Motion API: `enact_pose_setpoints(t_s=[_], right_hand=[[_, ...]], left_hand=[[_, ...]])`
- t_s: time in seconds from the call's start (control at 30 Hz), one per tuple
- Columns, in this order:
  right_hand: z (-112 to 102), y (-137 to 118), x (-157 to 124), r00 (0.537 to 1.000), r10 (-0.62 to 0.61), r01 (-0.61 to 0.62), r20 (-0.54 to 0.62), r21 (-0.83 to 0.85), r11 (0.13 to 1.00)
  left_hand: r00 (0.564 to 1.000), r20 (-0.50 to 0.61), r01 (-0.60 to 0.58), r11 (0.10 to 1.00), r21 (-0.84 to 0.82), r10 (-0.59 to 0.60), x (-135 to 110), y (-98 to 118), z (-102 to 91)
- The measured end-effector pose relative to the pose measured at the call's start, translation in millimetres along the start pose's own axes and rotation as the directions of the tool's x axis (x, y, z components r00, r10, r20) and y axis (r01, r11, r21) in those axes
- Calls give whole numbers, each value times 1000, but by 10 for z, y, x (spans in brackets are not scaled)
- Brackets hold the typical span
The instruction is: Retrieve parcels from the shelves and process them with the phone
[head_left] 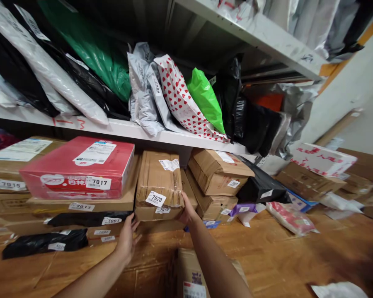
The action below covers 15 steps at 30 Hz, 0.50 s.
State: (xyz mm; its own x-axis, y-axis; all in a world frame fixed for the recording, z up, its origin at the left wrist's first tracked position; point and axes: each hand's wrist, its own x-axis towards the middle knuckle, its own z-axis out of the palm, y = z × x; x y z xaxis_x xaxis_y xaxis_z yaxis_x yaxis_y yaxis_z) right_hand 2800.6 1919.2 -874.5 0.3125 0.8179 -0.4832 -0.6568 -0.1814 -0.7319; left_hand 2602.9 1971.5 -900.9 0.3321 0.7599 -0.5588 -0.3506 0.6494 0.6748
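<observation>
A brown taped cardboard box (158, 176) labelled 7020 sits on another cardboard box (146, 214) labelled 7010, under the shelf. My right hand (187, 210) presses against the right side of this pair, its fingers along the upper box and partly hidden by its edge. At the lower left corner is my left hand (129, 236), its fingers apart; whether the fingertips touch the lower box I cannot tell. Just left of the boxes lies a red box (77, 167) labelled 7017, on a flat carton (108, 203) labelled 7013.
Several bagged parcels lean on the white shelf (161, 138) above. Cartons (219, 171) stand to the right, with a black parcel (264, 186) beyond. A box (186, 265) is on the wooden floor (257, 248) beneath my right forearm. A black package (45, 244) lies at left.
</observation>
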Motion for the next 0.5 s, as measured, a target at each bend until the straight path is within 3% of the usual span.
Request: enact_pose_setpoints(t_s=[0.13,0.23,0.3,0.43,0.5], right_hand=[[-90,132,-168,999,-29,30,-45,16,999],[-77,222,-214,985,-129,135,-112,48,990],[-3,235,-153,968,-200,201,-150,-11,980],[124,147,58,922,-339,294,-186,-230,928],[99,59,91,901,-386,315,-196,-313,896]], left_hand=[[993,102,56,997,55,-61,-178,-67,-122],[981,173,77,994,82,-90,-246,-84,-73],[988,147,44,997,63,-53,-236,-58,54],[1000,-17,3,999,-33,-4,-200,-44,374],[1000,-10,26,1000,15,-26,-244,-103,473]])
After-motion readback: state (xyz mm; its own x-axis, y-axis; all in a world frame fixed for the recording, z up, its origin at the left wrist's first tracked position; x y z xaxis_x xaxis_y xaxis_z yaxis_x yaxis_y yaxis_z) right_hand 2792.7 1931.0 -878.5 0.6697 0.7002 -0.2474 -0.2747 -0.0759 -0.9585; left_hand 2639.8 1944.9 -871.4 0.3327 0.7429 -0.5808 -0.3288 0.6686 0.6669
